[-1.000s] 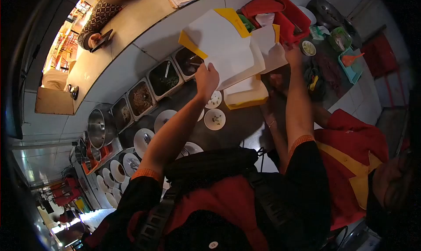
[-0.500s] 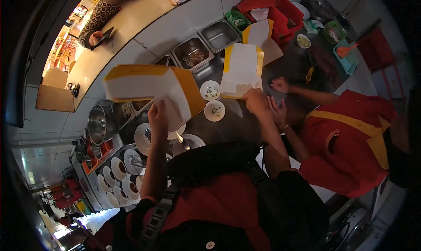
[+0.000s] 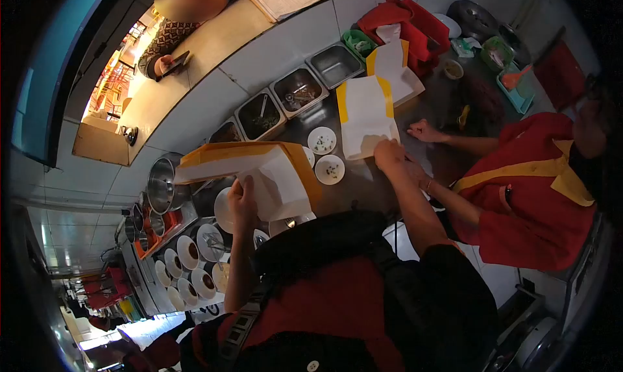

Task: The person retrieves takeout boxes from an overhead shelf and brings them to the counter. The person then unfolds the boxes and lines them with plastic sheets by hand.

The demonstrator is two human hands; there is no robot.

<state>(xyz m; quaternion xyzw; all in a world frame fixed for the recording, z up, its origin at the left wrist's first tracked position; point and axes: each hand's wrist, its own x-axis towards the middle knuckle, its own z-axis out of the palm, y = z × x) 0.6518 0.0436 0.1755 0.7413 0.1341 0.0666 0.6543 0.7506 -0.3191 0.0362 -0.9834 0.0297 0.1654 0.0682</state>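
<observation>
My left hand (image 3: 244,200) is closed on the edge of an open yellow-and-white paper box (image 3: 276,184), held above the plates at the left of the counter. My right hand (image 3: 389,154) is at the near end of a second open box (image 3: 366,115), which lies on the dark counter; its fingertips are hidden against the white card. A third open box (image 3: 397,73) lies behind that one. Two small white bowls with green bits, one (image 3: 322,140) above the other (image 3: 330,169), stand between the boxes.
A co-worker in a red shirt (image 3: 532,190) stands at the right, hands near my right hand. Metal food trays (image 3: 299,91) line the wall. Several filled bowls (image 3: 189,252) stand at lower left. A person with a phone (image 3: 175,63) leans at the upper ledge.
The box in my left hand came away from the others toward the left, then lowered slightly. My right hand moved from the back box to the near end of the middle box.
</observation>
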